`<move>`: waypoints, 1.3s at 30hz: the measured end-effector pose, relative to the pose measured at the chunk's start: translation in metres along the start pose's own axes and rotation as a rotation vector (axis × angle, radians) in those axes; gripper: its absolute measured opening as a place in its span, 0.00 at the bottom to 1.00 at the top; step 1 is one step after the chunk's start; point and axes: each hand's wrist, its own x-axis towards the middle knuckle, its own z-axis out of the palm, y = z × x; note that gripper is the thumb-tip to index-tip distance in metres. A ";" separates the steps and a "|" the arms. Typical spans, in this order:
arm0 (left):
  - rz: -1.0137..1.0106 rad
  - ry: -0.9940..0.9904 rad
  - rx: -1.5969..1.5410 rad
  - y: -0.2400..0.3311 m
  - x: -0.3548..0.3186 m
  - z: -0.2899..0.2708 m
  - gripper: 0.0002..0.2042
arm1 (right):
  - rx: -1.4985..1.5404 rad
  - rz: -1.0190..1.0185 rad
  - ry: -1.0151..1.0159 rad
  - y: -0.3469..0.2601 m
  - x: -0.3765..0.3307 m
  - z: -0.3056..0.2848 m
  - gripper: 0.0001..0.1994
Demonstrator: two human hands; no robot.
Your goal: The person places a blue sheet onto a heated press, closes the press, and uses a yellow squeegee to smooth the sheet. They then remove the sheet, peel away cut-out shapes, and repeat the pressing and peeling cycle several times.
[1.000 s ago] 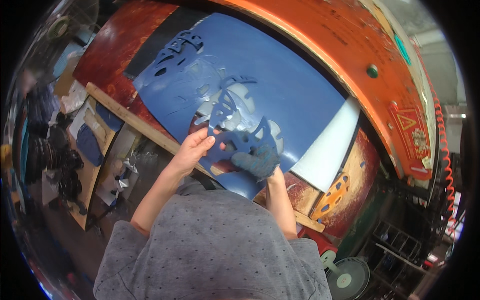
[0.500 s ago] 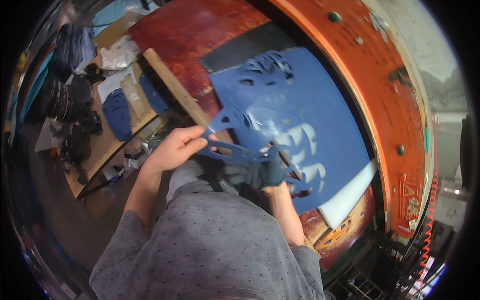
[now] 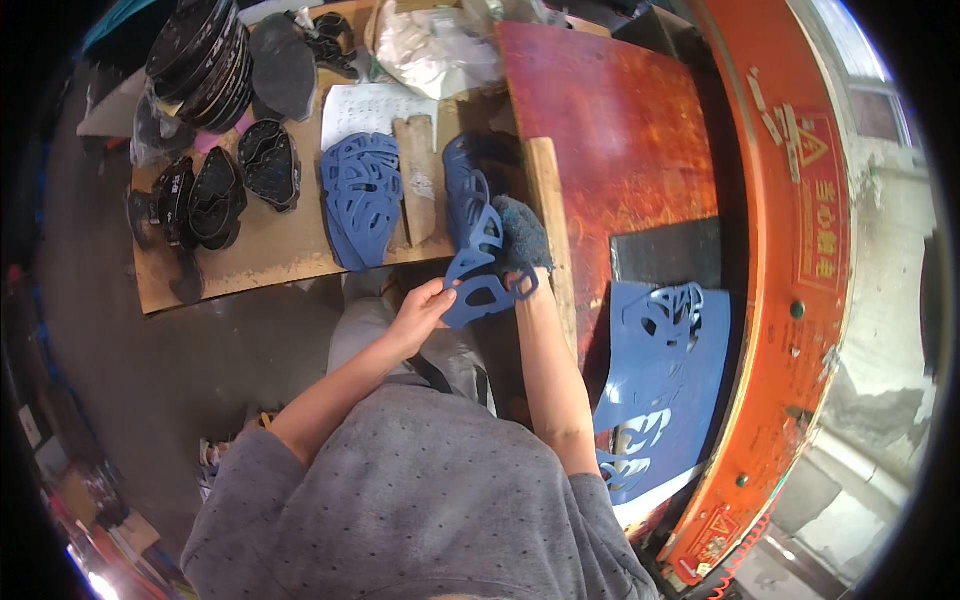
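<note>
So the blue cut-out piece (image 3: 478,262) sits right around the middle of the frame, a flat lattice-like shape with holes punched through it, held up over the gap between the wooden board and the red press table. The left hand (image 3: 420,308), bare, has its fingers pinched shut on the lower edge of the piece. The right hand (image 3: 520,238) wears a fuzzy dark-blue glove and is closed on the piece's right side, just above the left hand.

Just left of that, in the upper middle, a stack of matching blue cut-outs (image 3: 362,198) lies on the wooden board (image 3: 250,260), with a small worn wood block (image 3: 418,180) beside it. Further left on the board are black moulded pieces (image 3: 215,195), and a taller pile of black ones (image 3: 200,55) sits in the upper left corner. A crumpled plastic bag (image 3: 435,50) is at the top centre.

To the right, a blue sheet (image 3: 665,390) with shapes already cut out of it lies on the red table (image 3: 610,140), partly over a black mat (image 3: 668,252). An orange machine frame (image 3: 790,300) curves down the right side.
</note>
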 end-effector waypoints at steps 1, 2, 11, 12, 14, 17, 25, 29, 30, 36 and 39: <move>-0.014 0.071 -0.084 -0.004 0.006 -0.003 0.15 | 0.091 0.095 -0.054 0.006 0.011 0.006 0.10; -0.052 0.120 -0.103 -0.008 0.013 -0.005 0.15 | 0.182 0.177 -0.092 0.011 0.020 0.011 0.10; 0.236 0.197 -0.098 0.001 0.088 0.001 0.09 | 0.704 0.495 -0.378 -0.027 0.077 0.025 0.10; 0.161 0.181 -0.077 0.000 0.096 0.001 0.09 | 0.370 0.393 -0.200 -0.032 0.080 0.026 0.11; -0.028 0.242 -0.109 -0.005 0.113 -0.001 0.07 | 0.048 0.376 0.020 -0.042 0.077 0.027 0.17; -0.096 0.355 -0.089 -0.025 0.131 -0.008 0.09 | -0.261 0.169 -0.031 -0.059 0.051 0.024 0.19; -0.126 0.213 0.349 -0.031 0.150 -0.027 0.15 | -1.039 -0.139 -0.275 -0.103 -0.110 -0.032 0.19; -0.209 -0.138 1.131 0.024 0.129 -0.024 0.17 | -0.905 0.267 0.163 -0.101 -0.199 -0.073 0.20; -0.179 -0.212 1.225 0.037 0.121 -0.014 0.15 | -0.928 0.251 0.336 -0.095 -0.217 -0.083 0.21; -0.179 -0.713 0.736 0.057 0.063 0.114 0.14 | -1.286 0.130 0.808 -0.077 -0.279 -0.141 0.32; -0.409 -0.840 0.436 0.020 0.043 0.179 0.21 | -1.302 0.006 0.817 -0.080 -0.274 -0.175 0.38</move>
